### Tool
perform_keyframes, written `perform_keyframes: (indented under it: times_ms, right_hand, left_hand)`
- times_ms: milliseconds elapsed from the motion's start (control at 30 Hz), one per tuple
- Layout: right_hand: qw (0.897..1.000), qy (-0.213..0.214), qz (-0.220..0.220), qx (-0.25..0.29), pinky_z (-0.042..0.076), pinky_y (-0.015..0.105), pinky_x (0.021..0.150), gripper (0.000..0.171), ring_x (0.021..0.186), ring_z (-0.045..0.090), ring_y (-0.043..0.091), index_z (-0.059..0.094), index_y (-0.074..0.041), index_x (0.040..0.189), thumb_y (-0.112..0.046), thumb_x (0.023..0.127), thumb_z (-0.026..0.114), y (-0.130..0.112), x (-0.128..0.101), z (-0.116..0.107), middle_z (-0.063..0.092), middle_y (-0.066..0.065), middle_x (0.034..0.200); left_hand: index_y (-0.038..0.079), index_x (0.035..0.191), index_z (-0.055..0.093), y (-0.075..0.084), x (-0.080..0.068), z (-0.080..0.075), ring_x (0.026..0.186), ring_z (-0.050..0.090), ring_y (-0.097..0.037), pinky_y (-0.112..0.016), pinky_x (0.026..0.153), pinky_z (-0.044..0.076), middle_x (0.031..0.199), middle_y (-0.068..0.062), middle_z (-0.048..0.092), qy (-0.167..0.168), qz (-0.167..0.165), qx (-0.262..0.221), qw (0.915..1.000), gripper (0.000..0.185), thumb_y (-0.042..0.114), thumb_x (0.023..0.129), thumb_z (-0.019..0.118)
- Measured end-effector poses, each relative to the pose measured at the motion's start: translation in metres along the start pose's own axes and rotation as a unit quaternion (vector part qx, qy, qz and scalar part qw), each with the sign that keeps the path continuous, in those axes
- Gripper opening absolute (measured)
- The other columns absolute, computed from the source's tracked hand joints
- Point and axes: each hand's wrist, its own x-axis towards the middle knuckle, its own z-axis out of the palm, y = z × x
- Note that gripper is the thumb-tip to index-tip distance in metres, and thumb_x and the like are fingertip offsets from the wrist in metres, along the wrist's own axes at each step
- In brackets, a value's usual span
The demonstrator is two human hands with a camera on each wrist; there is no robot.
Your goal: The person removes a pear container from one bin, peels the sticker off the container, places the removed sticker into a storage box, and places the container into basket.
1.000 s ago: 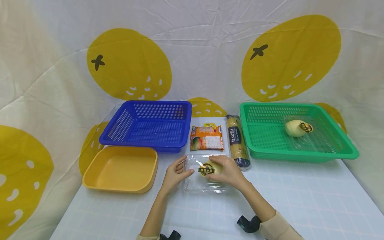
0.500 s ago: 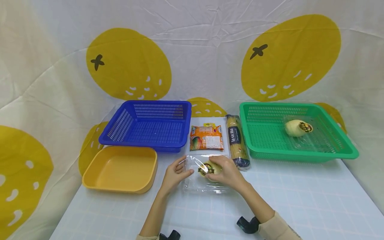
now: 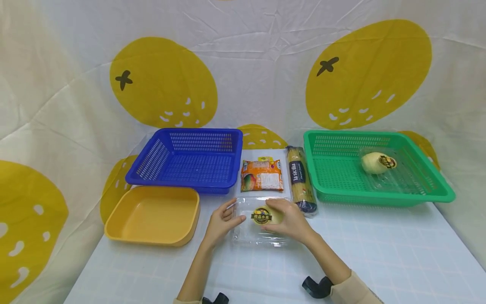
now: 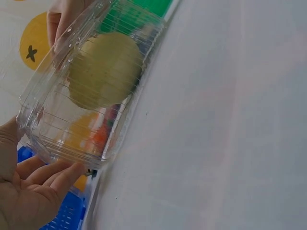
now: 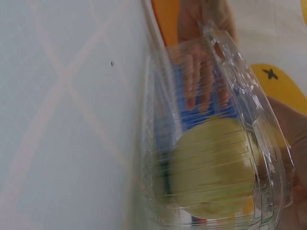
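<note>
A clear plastic clamshell box (image 3: pixel 247 233) with a pale yellow-green round fruit (image 4: pixel 106 71) inside lies in front of me at the middle. Its lid carries a dark label (image 3: pixel 261 216) with Chinese writing. My left hand (image 3: pixel 222 221) grips the box's left end, thumb over the lid's edge and fingers against the end wall. Over the right part of the lid rests my right hand (image 3: pixel 287 219), thumb and index finger spread beside the label. In the right wrist view, the fruit (image 5: pixel 211 167) shows through the ribbed plastic.
A blue basket (image 3: pixel 182 188) and a yellow tub (image 3: pixel 152 241) stand at left. An orange mango packet (image 3: pixel 262 175) and a pasta pack (image 3: pixel 300 177) lie behind the box. At right, a green basket (image 3: pixel 360 199) contains another boxed fruit (image 3: pixel 373 163).
The right thumb and index finger have shifted slightly right, uncovering more of the label. The box and left hand stay in place.
</note>
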Motion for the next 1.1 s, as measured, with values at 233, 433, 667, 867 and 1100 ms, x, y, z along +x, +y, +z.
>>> perform_keyframes:
  times_ms: [233,433,667,867,1100]
  right_hand:
    - [1.0,0.022,-0.02,-0.005,0.052,0.042,0.087,0.049,0.101,0.063,0.032,0.067,0.005,0.108,-0.018,0.068,0.082,0.0012,-0.0015,0.0032,0.067,0.016,0.109]
    - [0.998,0.043,-0.049,-0.007,0.052,0.043,0.087,0.046,0.1,0.064,0.032,0.068,0.006,0.106,-0.018,0.069,0.083,0.0057,-0.0022,0.004,0.068,0.017,0.107]
    - [1.0,0.014,-0.028,0.0,0.052,0.044,0.086,0.059,0.101,0.064,0.032,0.067,0.003,0.11,-0.025,0.062,0.087,0.0043,-0.001,-0.0001,0.068,0.015,0.108]
    - [1.0,0.015,-0.017,-0.007,0.051,0.044,0.088,0.051,0.102,0.063,0.032,0.067,0.003,0.109,-0.024,0.069,0.084,0.0023,-0.0007,0.0004,0.067,0.015,0.11]
    - [0.997,0.064,-0.043,-0.003,0.053,0.042,0.085,0.036,0.095,0.066,0.031,0.069,0.006,0.101,-0.011,0.072,0.08,0.0061,-0.0004,0.0052,0.069,0.017,0.102]
  left_hand:
    - [-0.001,0.136,0.047,-0.0011,0.0004,-0.0003,0.123,0.046,-0.04,-0.046,0.098,0.042,0.137,-0.025,0.045,0.001,0.005,0.004,1.0,0.068,0.015,0.077,0.077]
    - [-0.001,0.136,0.046,-0.0021,0.0013,-0.0006,0.123,0.046,-0.041,-0.047,0.098,0.042,0.136,-0.026,0.045,-0.002,0.007,0.007,0.9999,0.068,0.015,0.078,0.077]
    - [0.0,0.136,0.047,-0.003,0.0007,0.0001,0.123,0.046,-0.041,-0.047,0.098,0.042,0.136,-0.026,0.045,-0.001,0.002,0.002,1.0,0.067,0.015,0.078,0.076]
    - [0.0,0.136,0.046,-0.0012,0.0004,0.0005,0.123,0.046,-0.04,-0.046,0.098,0.042,0.137,-0.025,0.045,0.001,0.002,0.0,1.0,0.067,0.014,0.078,0.077]
    - [-0.002,0.136,0.046,0.0043,-0.0016,0.0002,0.122,0.046,-0.042,-0.048,0.097,0.042,0.136,-0.028,0.045,-0.003,0.005,0.007,1.0,0.067,0.014,0.079,0.076]
